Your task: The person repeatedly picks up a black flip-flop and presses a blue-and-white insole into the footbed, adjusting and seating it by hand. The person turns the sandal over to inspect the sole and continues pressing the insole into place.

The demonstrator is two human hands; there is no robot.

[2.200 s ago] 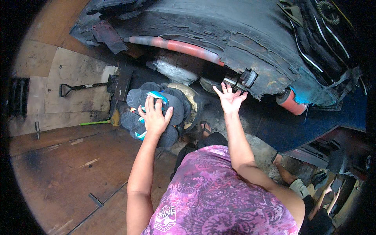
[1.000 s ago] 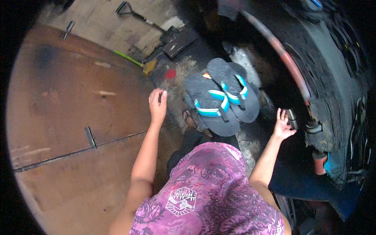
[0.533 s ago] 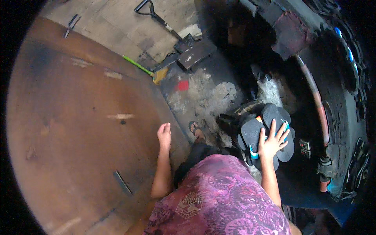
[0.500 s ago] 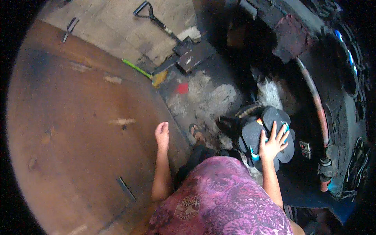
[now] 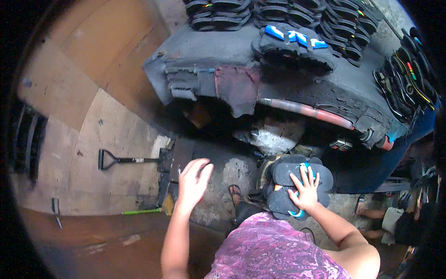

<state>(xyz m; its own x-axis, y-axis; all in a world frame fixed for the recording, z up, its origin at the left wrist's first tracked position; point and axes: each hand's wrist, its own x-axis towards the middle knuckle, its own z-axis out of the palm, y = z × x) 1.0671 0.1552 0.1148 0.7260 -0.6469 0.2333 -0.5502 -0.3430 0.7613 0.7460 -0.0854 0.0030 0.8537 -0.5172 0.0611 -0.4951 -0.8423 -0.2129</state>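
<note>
My right hand lies flat with fingers spread on top of a pile of black flip-flops with bits of blue and white on them. The pile sits beside my lap, on a support that is mostly hidden. My left hand is raised in the air to the left of the pile, empty, its thumb apart from slightly bent fingers. It touches nothing.
Ahead stands a dark workbench with stacked black sandals, a blue-strapped pair near its edge and more sandals at right. A shovel and green-handled broom are at left. Another person's legs show at right.
My view has swung right toward the workbench, bringing its sandal stacks into sight. My left hand has lifted and its fingers have loosened. My right hand stays on the pile.
</note>
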